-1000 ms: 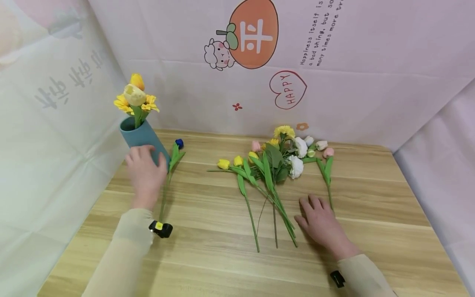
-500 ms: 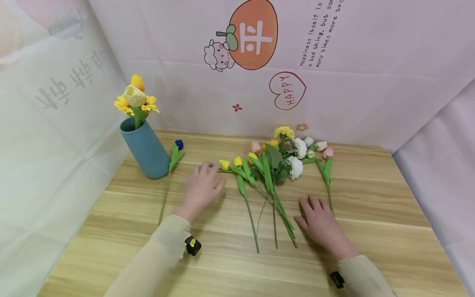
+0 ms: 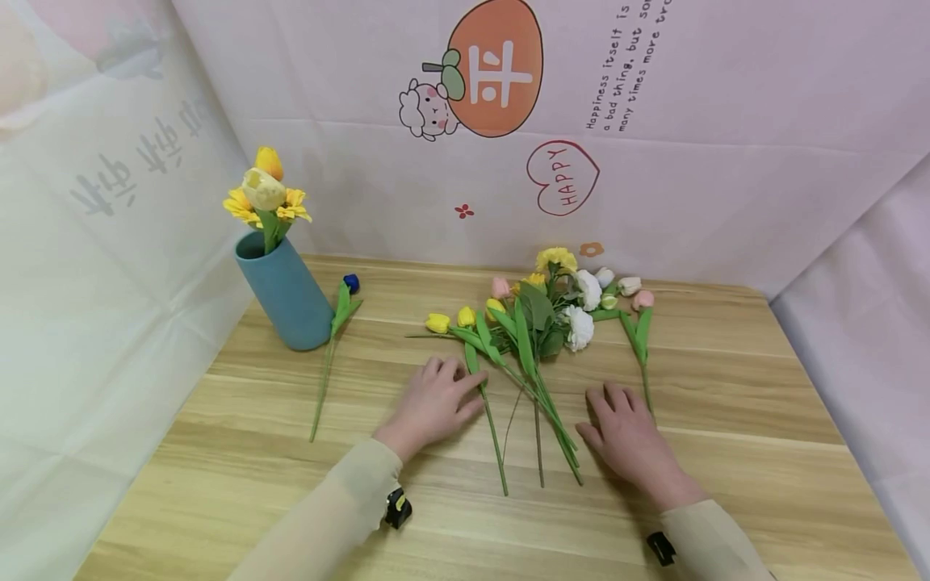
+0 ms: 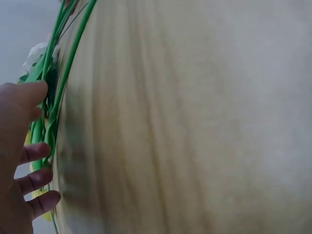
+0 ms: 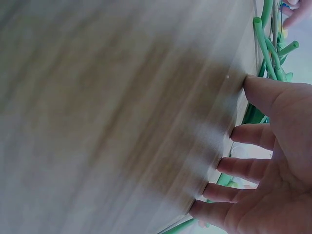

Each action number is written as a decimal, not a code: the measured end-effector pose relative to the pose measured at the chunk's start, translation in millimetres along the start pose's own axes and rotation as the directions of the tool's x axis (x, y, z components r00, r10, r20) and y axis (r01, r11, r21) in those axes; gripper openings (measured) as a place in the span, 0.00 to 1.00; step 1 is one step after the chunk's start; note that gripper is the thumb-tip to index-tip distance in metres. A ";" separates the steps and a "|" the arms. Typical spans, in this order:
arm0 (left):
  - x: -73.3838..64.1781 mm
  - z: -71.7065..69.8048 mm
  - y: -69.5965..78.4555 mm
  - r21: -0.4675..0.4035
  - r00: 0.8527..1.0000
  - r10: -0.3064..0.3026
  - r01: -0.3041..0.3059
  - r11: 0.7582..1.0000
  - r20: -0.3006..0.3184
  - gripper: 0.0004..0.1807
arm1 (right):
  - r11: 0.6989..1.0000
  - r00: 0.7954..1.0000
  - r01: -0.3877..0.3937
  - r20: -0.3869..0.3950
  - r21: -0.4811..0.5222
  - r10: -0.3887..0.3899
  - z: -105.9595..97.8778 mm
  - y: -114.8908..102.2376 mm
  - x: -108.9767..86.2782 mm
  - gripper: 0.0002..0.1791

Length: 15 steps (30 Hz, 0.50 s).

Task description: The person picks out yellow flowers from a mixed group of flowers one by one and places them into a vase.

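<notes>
My left hand [image 3: 430, 407] is over the table, its fingers apart at the stem of a yellow tulip [image 3: 466, 315]. In the left wrist view green stems [image 4: 74, 51] lie just past the thumb and fingers; whether they touch cannot be told. My right hand [image 3: 630, 440] rests with spread fingertips on the wood, holding nothing, beside the stem of a pink tulip [image 3: 643, 301]. Between the hands lies a loose heap of artificial flowers, among them white blooms [image 3: 580, 328] and a yellow carnation [image 3: 556, 259].
A teal vase [image 3: 286, 294] stands at the back left of the wooden table [image 3: 247, 484], holding yellow flowers [image 3: 265, 190]. Beside it lies a blue tulip [image 3: 352, 282]. Printed cloth [image 3: 349, 169] hangs behind the table and along both sides.
My left hand has let go of the vase and moved right and nearer to me, to the yellow tulip's stem. The vase stays at the back left. My right hand has not moved.
</notes>
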<state>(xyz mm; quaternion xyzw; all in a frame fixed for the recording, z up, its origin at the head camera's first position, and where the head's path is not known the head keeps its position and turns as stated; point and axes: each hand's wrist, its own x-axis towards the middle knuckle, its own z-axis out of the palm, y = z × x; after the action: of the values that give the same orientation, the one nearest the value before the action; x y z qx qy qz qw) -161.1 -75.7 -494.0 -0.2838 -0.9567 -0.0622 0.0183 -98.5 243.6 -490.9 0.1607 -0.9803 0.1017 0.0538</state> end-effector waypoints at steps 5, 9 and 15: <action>-2.6 7.1 1.7 0.042 0.998 0.058 -0.059 0.997 0.020 0.31 | 1.000 1.000 0.004 -0.012 -0.007 -0.004 0.1 0.3 0.0 0.29; -3.7 7.0 1.9 0.029 0.998 0.057 -0.058 0.998 0.022 0.30 | 1.000 1.000 0.010 -0.020 -0.011 -0.010 0.7 0.6 -0.2 0.29; -5.9 2.7 1.1 -0.020 1.000 0.018 -0.017 1.000 0.019 0.27 | 1.000 1.000 0.000 -0.006 0.001 0.000 0.7 0.5 -0.6 0.29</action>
<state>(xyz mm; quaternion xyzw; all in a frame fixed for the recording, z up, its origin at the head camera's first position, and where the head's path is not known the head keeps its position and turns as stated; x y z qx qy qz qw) -155.5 -77.6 -496.9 -0.2930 -0.9536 -0.0686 0.0068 -98.1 244.1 -491.8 0.1602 -0.9801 0.1028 0.0566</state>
